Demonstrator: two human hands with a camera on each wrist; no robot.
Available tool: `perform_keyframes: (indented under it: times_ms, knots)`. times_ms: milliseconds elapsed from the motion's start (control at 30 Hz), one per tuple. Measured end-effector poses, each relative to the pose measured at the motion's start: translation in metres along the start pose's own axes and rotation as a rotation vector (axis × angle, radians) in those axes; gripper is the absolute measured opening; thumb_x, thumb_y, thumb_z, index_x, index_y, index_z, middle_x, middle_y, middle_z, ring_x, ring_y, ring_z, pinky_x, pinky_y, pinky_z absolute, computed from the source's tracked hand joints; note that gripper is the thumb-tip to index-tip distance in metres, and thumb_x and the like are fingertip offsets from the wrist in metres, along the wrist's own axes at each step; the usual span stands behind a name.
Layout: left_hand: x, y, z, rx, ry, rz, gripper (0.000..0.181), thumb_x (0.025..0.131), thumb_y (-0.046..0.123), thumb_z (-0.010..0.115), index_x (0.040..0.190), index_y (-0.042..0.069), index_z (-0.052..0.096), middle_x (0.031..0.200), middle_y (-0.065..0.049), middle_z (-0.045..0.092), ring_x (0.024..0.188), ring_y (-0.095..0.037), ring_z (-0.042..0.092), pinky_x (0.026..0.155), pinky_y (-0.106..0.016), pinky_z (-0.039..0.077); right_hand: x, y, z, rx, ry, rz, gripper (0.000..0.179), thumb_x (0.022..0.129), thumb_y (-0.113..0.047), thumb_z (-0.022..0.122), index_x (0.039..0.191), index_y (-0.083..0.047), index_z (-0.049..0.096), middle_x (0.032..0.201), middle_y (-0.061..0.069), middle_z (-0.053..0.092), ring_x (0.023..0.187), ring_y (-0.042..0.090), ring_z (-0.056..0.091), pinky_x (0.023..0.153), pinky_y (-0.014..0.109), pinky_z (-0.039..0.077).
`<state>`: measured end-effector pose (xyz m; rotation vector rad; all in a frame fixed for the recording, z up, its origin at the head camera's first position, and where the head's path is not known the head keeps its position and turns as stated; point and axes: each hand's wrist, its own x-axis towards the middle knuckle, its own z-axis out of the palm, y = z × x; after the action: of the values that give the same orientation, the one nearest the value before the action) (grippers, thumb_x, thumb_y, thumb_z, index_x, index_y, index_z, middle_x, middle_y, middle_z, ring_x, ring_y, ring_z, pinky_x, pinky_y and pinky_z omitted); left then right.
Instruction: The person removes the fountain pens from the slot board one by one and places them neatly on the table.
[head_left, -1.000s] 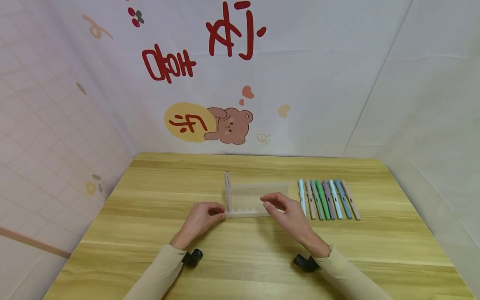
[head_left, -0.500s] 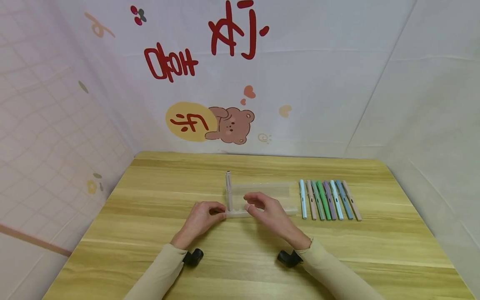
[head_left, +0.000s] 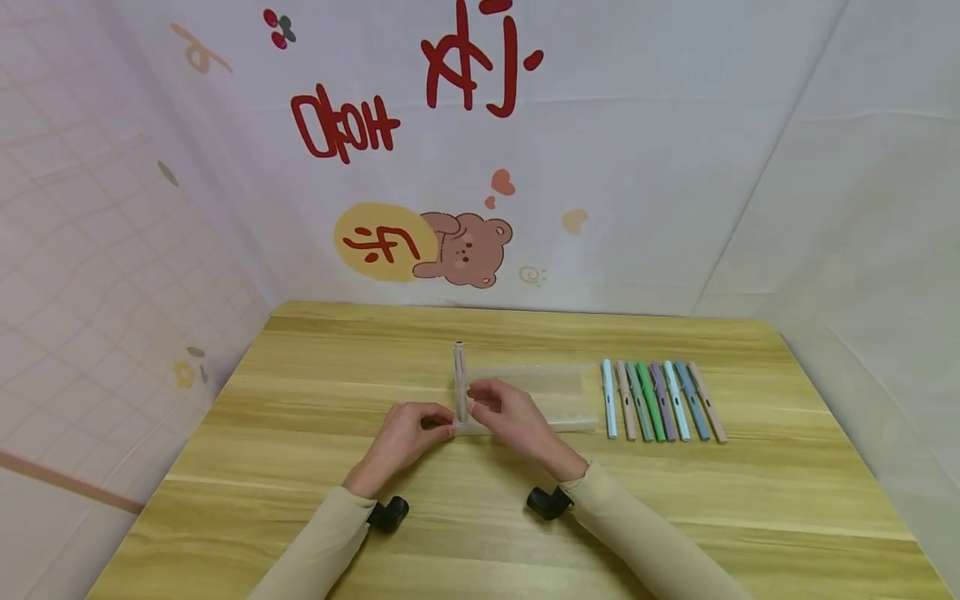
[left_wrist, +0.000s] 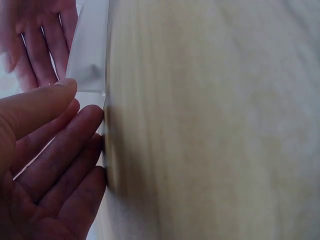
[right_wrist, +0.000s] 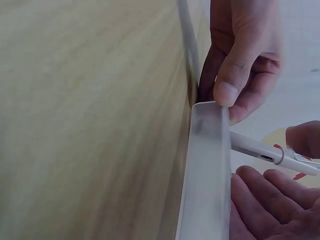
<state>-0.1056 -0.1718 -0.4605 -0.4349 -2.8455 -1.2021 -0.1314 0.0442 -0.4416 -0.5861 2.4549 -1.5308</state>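
A clear plastic pen stand (head_left: 573,422) lies on the table, with a pale greyish-pink pen (head_left: 460,375) upright at its left end. My left hand (head_left: 408,433) holds the stand's left end, thumb (left_wrist: 62,90) at the corner and fingers against the end. Close to the right side of the upright pen is my right hand (head_left: 513,417). In the right wrist view its thumb (right_wrist: 306,139) and extended fingers (right_wrist: 270,200) lie on either side of the pen, with a gap visible below the pen; thumb contact is unclear.
Several capped pens lie in a row right of the stand, among them a light blue pen (head_left: 609,400), a green pen (head_left: 651,402) and a purple pen (head_left: 663,402). A printed cloth (head_left: 637,167) hangs behind the wooden table (head_left: 480,533).
My right hand has moved left along the stand to the upright pen. The left hand has stayed at the stand's left end. The row of pens lies as before.
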Motion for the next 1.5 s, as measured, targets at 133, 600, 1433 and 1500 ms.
perform_keyframes:
  times_ms: [133, 600, 1433, 1500]
  knots:
    - [0.0, 0.002, 0.0, 0.002, -0.007, -0.007, 0.01, 0.091, 0.016, 0.081, 0.1, 0.013, 0.081, 0.095, 0.005, 0.078, 0.095, -0.017, 0.072, 0.087, -0.041, 0.055, 0.005, 0.0, 0.002, -0.022, -0.004, 0.009, 0.036, 0.103, -0.019, 0.063, 0.135, -0.001, 0.062, 0.127, 0.012, 0.07, 0.114, 0.027, 0.068, 0.097, 0.044, 0.054]
    - [-0.001, 0.004, 0.001, 0.001, -0.006, 0.009, 0.009, 0.09, 0.014, 0.081, 0.099, 0.011, 0.081, 0.094, 0.004, 0.078, 0.095, -0.018, 0.072, 0.087, -0.04, 0.055, 0.013, 0.002, 0.008, -0.058, -0.006, -0.018, 0.025, 0.1, -0.008, 0.066, 0.123, 0.003, 0.067, 0.11, 0.013, 0.075, 0.104, 0.027, 0.071, 0.091, 0.043, 0.056]
    - [0.001, 0.002, -0.003, -0.01, -0.009, 0.0, 0.009, 0.09, 0.014, 0.082, 0.099, 0.012, 0.081, 0.094, 0.005, 0.078, 0.095, -0.017, 0.072, 0.087, -0.039, 0.055, 0.016, -0.007, 0.013, -0.044, 0.125, -0.021, 0.016, 0.1, -0.012, 0.068, 0.114, -0.005, 0.068, 0.102, 0.004, 0.073, 0.095, 0.017, 0.067, 0.087, 0.039, 0.055]
    - [0.001, 0.002, -0.004, -0.012, -0.012, -0.006, 0.009, 0.09, 0.014, 0.082, 0.099, 0.012, 0.081, 0.094, 0.005, 0.078, 0.095, -0.017, 0.072, 0.088, -0.04, 0.055, 0.016, -0.008, 0.013, -0.036, 0.137, -0.026, 0.016, 0.1, -0.013, 0.067, 0.114, -0.005, 0.068, 0.102, 0.004, 0.073, 0.095, 0.018, 0.068, 0.087, 0.041, 0.055]
